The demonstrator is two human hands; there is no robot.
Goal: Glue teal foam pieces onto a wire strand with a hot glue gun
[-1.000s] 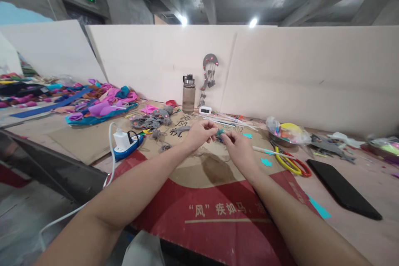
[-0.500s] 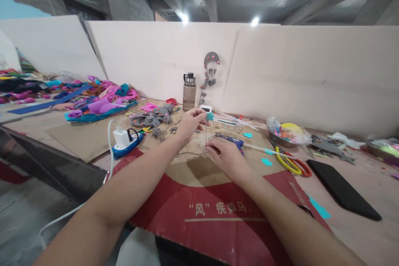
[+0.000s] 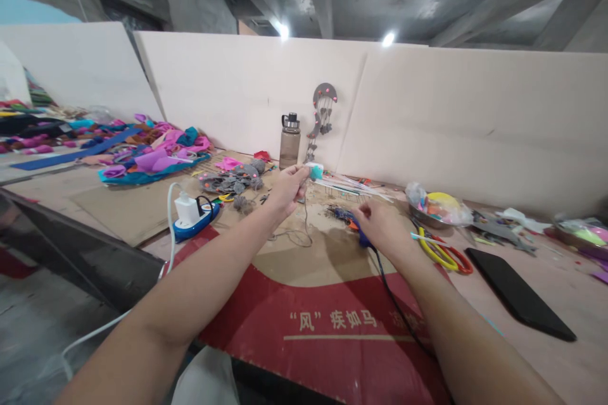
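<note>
My left hand [image 3: 289,191] is pinched around a small teal felt flower [image 3: 316,172], above the middle of the cardboard. From its fingers a thin grey yarn [image 3: 306,215] hangs and curls onto the cardboard. To the right, my right hand [image 3: 382,224] is closed over the top of a blue glue gun [image 3: 364,238] with an orange part. Its fingers hide much of the gun's body. A black cord [image 3: 392,291] runs from the gun toward the front edge.
Yellow-and-red scissors [image 3: 439,254] and a black phone [image 3: 520,294] lie to the right. Behind stand a water bottle [image 3: 289,142] and a grey moon-shaped hanging ornament [image 3: 324,93]. A blue power strip [image 3: 196,223] and grey felt pieces [image 3: 228,180] are left. Printed red cardboard [image 3: 332,354] covers the front.
My right hand has left the yarn under the flower and moved right onto the glue gun. The gun has turned and its cord now shows. My left hand has shifted slightly left.
</note>
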